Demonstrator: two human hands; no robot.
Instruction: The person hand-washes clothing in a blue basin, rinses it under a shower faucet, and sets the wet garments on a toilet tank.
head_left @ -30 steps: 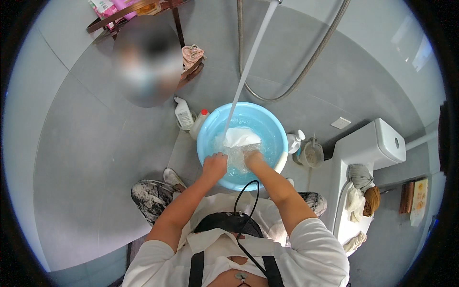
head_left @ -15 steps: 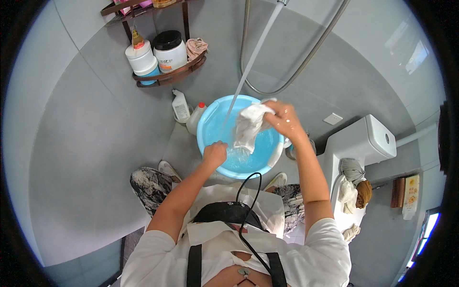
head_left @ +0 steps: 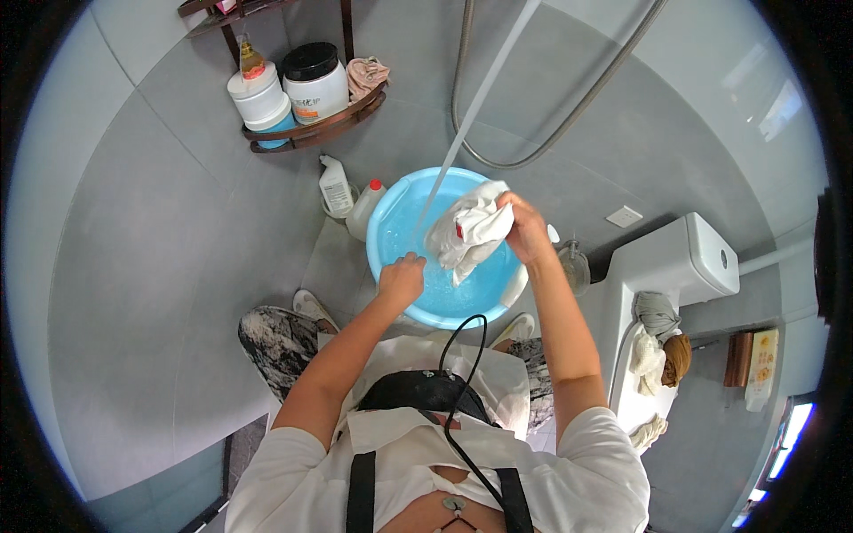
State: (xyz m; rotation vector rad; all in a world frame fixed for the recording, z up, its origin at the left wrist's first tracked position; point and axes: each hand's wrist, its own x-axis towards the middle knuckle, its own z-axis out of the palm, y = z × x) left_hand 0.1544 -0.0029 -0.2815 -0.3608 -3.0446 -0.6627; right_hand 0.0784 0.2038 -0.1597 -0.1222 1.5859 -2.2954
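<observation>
Right hand (head_left: 526,233) clenched on a bunched white cloth (head_left: 469,233) hanging lengthwise downward over the blue basin (head_left: 391,213), left hand (head_left: 402,278) loosely curled, fingers touching the near water, bottles (head_left: 336,186) just left

Both forearms bare, coming in from the lower edge and reaching up toward 12 o'clock. Left hand (head_left: 402,277) sits lower, at about 11 o'clock from the chest, fingers curled into a loose fist, knuckles up, wrist straight; whether it grips anything cannot be told. Right hand (head_left: 526,229) is raised higher, at about 1 o'clock, fingers closed in a bunching grip, palm turned left, wrist slightly bent. Right arm nearly straight, elbow out toward 4 o'clock; left arm bent, elbow at 7 o'clock. The hands are well apart.
</observation>
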